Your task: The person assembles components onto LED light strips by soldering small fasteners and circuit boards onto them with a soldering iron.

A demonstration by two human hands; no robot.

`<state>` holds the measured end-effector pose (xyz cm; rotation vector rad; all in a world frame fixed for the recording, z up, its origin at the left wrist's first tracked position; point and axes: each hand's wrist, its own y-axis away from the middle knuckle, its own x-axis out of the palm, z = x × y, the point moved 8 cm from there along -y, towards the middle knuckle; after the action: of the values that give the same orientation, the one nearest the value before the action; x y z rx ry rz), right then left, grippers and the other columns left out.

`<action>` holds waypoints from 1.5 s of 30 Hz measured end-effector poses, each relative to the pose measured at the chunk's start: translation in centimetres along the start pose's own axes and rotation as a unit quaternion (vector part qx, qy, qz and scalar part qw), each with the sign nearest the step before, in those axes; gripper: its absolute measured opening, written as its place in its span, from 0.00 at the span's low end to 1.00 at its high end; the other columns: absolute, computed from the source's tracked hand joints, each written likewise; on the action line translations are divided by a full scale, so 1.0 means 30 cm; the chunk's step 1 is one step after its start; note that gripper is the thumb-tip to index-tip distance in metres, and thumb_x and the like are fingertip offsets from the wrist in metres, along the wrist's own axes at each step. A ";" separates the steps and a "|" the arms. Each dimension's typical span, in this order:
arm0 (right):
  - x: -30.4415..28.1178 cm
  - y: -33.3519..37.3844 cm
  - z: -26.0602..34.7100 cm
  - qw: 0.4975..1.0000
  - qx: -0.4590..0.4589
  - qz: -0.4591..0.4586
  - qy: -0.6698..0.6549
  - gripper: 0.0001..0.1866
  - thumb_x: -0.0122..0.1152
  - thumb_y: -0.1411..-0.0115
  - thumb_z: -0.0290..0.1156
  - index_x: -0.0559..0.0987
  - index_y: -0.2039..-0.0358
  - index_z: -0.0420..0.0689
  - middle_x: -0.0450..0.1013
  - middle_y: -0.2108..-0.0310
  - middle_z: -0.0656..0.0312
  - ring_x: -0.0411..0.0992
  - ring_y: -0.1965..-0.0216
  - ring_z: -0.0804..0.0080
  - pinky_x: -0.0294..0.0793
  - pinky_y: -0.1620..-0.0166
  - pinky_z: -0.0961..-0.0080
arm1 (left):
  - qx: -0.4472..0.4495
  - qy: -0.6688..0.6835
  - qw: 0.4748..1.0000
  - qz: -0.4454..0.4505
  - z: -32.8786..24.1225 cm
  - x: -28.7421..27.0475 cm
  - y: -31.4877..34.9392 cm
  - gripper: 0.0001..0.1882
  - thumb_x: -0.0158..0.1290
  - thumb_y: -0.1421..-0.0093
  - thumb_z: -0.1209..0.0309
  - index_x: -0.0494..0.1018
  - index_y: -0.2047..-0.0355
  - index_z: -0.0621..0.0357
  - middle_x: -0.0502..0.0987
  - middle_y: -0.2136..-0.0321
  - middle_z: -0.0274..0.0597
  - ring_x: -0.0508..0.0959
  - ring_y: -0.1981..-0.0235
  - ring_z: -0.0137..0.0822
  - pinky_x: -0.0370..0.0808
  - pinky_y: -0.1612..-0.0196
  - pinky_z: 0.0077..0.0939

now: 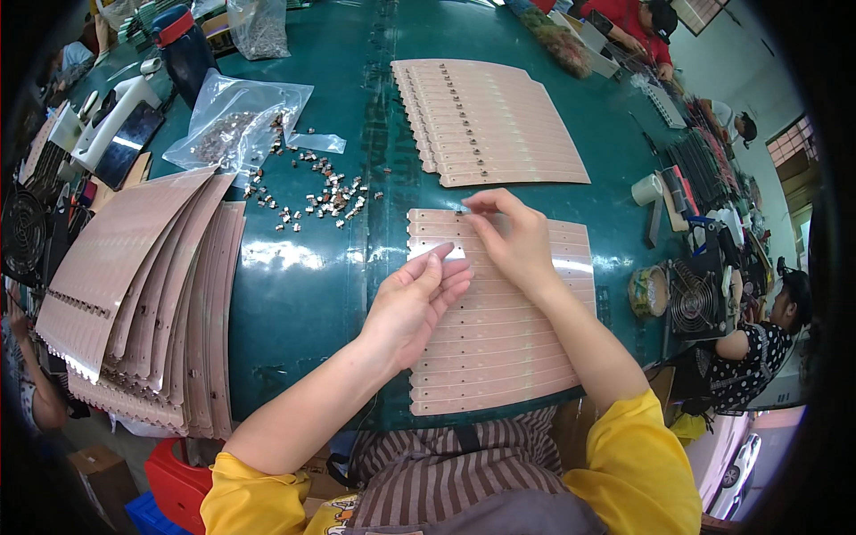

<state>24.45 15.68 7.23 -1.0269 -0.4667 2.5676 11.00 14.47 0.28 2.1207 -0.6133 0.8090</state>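
Note:
A pinkish-tan strip panel (499, 357) with scalloped edges lies in front of me. My right hand (515, 239) is at its far edge, thumb and forefinger closed around a small dark metal part (461, 212) at the first strip. Palm partly up, my left hand (417, 301) hovers over the panel's left side, thumb against the curled forefinger; whatever it holds is too small or hidden to name. Beyond lies a second panel (517, 125) with a row of small parts fitted down it. Loose small metal parts (334, 196) are scattered on the table to the left.
A clear plastic bag (232, 129) of parts sits far left, near a dark bottle (185, 55). Stacked panels (134, 267) fill the left side of the green table (303, 339). At right are a tape roll (648, 292) and a small fan (694, 299). Other people sit around.

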 end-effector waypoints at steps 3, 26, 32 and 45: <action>-0.017 0.052 0.054 0.998 0.035 0.008 -0.051 0.09 0.61 0.51 0.21 0.76 0.67 0.38 0.74 0.70 0.57 0.74 0.68 0.68 0.74 0.62 0.75 | -0.003 0.047 0.999 0.012 -0.008 0.009 0.001 0.19 0.36 0.33 0.68 0.59 0.46 0.67 0.67 0.51 0.49 0.69 0.50 0.36 0.69 0.46 0.26; -0.017 0.108 0.165 0.994 -0.007 0.096 -0.051 0.13 0.61 0.54 0.18 0.76 0.65 0.41 0.72 0.72 0.57 0.74 0.69 0.65 0.73 0.65 0.77 | -0.030 0.033 0.988 0.146 0.025 0.049 0.008 0.27 0.41 0.36 0.75 0.46 0.39 0.67 0.63 0.47 0.47 0.65 0.46 0.34 0.63 0.40 0.31; 0.008 0.024 0.057 0.993 0.042 0.093 -0.052 0.11 0.59 0.50 0.18 0.70 0.65 0.38 0.73 0.73 0.59 0.74 0.70 0.73 0.73 0.65 0.81 | -0.007 0.060 0.998 0.017 -0.002 -0.005 -0.004 0.23 0.42 0.37 0.76 0.52 0.44 0.74 0.64 0.49 0.57 0.68 0.47 0.42 0.67 0.42 0.29; 0.041 0.003 -0.065 0.991 0.110 0.035 -0.064 0.08 0.61 0.50 0.21 0.69 0.72 0.37 0.75 0.75 0.60 0.75 0.70 0.77 0.74 0.64 0.82 | -0.003 0.022 1.000 -0.017 -0.012 -0.026 -0.001 0.20 0.40 0.38 0.80 0.54 0.46 0.76 0.63 0.49 0.60 0.68 0.47 0.44 0.68 0.43 0.29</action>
<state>24.96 16.45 5.13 -0.8195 -0.1764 2.6843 10.37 14.91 -0.11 2.0959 -0.5551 0.8316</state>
